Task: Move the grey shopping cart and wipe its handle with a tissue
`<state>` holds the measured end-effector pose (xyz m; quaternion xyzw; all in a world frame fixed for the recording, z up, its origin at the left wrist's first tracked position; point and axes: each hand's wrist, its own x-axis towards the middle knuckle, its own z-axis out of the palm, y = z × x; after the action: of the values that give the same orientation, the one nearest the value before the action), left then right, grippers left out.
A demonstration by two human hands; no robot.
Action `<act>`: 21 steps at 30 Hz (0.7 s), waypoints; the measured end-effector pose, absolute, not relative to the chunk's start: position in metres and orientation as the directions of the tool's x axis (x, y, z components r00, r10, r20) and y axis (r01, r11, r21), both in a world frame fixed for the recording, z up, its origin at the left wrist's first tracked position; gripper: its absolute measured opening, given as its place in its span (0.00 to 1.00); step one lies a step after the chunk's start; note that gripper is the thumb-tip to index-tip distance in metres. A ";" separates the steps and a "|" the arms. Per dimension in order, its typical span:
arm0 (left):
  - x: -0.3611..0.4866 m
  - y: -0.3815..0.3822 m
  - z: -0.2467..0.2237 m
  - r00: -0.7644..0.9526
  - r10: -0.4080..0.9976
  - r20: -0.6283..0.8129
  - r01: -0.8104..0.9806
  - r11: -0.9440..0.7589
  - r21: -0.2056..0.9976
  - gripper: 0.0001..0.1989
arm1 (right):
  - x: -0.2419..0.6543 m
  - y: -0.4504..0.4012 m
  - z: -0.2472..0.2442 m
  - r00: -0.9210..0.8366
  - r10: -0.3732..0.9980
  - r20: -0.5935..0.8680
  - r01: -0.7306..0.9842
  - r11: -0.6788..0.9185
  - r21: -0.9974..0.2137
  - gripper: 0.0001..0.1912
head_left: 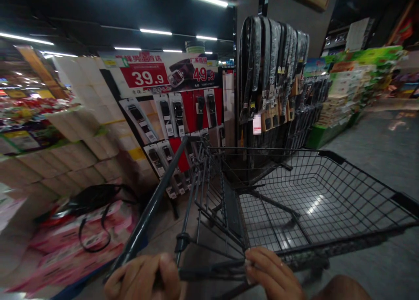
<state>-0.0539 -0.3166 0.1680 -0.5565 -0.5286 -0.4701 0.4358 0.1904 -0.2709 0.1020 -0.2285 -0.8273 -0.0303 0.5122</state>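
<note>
A dark metal shopping cart (330,243) stands before me, turned sideways, its wire basket stretching to the right. My left hand (144,277) is closed around the near end of the cart's handle bar (157,195), fingers curled and thumb on top. My right hand (275,271) is closed over the near top rail of the basket, by the corner of the folding rear flap (233,212). Its fingertips lie over the rail, and the thumb is hidden. The floor shows through the basket's wire mesh.
Beyond the cart, a display rack (183,134) carries packaged belts under price signs. More belts in plastic (273,55) hang from a pillar. Stacked paper packs (65,160) and pink boxes (88,234) with a black bag (93,197) stand left. Grey floor (389,138) runs along the right.
</note>
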 end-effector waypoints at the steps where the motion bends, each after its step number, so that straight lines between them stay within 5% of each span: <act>1: -0.056 -0.308 0.169 0.026 0.190 0.981 0.998 -0.056 -0.016 0.07 | 0.191 -0.265 0.105 -0.384 0.342 0.858 0.409 0.896 -0.174 0.14; 15: -0.053 -0.205 0.171 0.038 0.290 0.956 0.986 -0.166 0.011 0.11 | 0.176 -0.185 0.091 -0.165 0.492 0.855 0.548 0.766 -0.336 0.14; 21: -0.046 -0.189 0.168 0.067 0.311 0.948 0.991 -0.129 -0.028 0.10 | 0.114 -0.174 0.094 -0.276 0.529 0.803 0.488 0.797 -0.357 0.21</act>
<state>-0.0457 -0.1887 0.1676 -0.6150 -0.5291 -0.4318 0.3941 0.1142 -0.1737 0.0940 -0.3182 -0.7985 0.0201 0.5107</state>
